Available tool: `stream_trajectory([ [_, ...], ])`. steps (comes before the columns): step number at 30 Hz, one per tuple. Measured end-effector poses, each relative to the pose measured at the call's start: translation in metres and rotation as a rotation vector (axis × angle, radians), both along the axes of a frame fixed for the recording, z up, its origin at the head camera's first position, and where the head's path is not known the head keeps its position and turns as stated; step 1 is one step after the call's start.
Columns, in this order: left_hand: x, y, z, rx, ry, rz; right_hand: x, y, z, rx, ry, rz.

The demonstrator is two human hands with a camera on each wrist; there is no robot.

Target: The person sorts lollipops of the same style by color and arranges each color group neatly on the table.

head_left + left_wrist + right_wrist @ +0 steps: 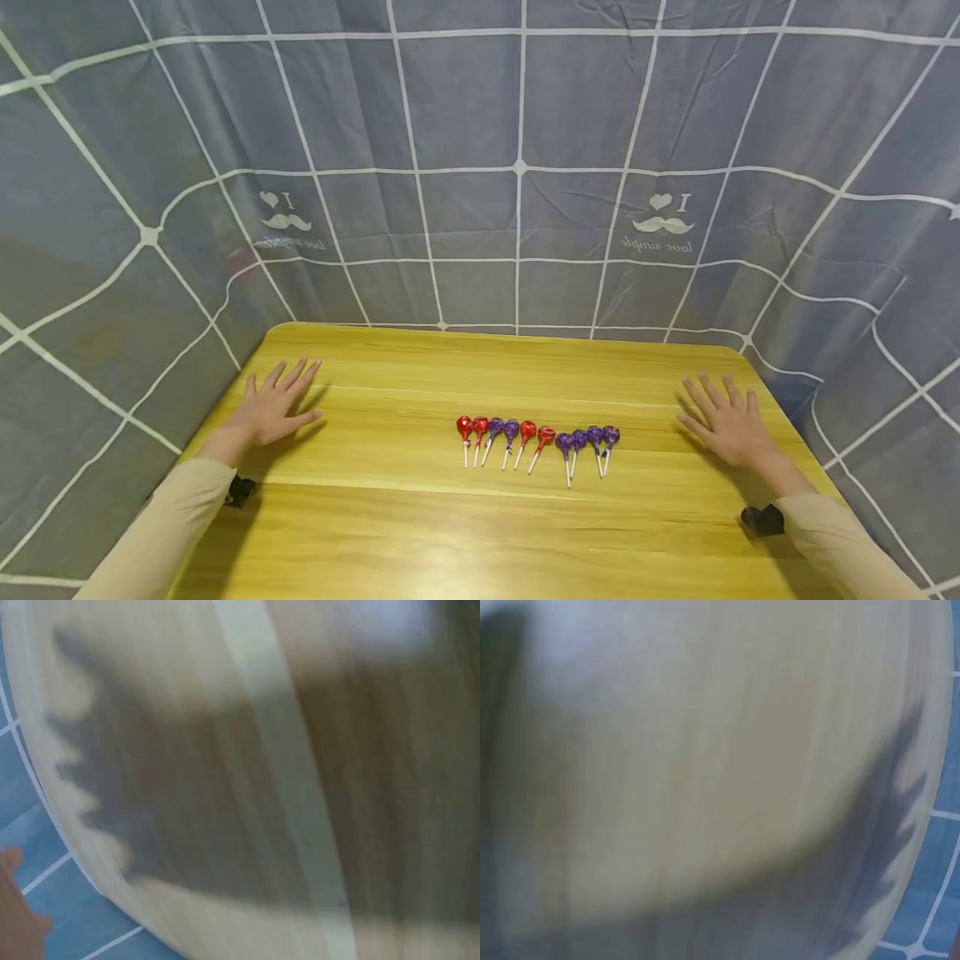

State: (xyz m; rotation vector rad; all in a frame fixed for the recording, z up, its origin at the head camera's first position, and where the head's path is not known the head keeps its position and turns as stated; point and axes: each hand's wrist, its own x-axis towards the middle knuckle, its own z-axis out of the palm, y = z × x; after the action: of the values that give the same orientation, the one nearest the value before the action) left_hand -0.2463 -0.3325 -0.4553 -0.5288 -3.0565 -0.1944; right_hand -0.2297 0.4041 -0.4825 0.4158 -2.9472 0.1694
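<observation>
A row of several lollipops lies across the middle of the wooden table (375,517), white sticks pointing toward me. Two red lollipops (464,428) are at the left end, then two purple ones (511,430), two more red ones (527,431), and a purple group (579,440) at the right end. My left hand (272,410), fingers spread and palm down, hovers over the table's left side, away from the row. Over the right side, my right hand (731,425) is likewise spread and holds nothing. Both wrist views show mostly tabletop and the hands' shadows.
A grey curtain (465,217) with a white grid hangs behind the table and along both sides. Black wrist cameras (762,521) sit under the sleeves. The table's far edge (510,335) meets the curtain.
</observation>
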Motion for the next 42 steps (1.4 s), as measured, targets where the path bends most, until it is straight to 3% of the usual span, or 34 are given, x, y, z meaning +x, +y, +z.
stream_trajectory([
  [8, 0.007, 0.000, 0.003, -0.009, 0.019, 0.012, 0.003, -0.003, -0.002, 0.005, 0.028, 0.003],
  [14, 0.013, 0.009, 0.001, -0.047, 0.045, -0.026, 0.006, -0.016, 0.006, 0.009, 0.012, 0.010],
  [26, 0.023, 0.039, 0.002, 0.020, 0.126, -0.070, 0.004, -0.041, 0.005, -0.060, 0.212, 0.097],
  [35, 0.019, 0.062, 0.005, 0.066, 0.125, -0.022, 0.001, -0.071, 0.014, -0.078, 0.310, 0.174],
  [42, 0.024, 0.086, 0.005, 0.157, 0.103, 0.007, 0.003, -0.101, 0.014, -0.146, 0.296, 0.187],
])
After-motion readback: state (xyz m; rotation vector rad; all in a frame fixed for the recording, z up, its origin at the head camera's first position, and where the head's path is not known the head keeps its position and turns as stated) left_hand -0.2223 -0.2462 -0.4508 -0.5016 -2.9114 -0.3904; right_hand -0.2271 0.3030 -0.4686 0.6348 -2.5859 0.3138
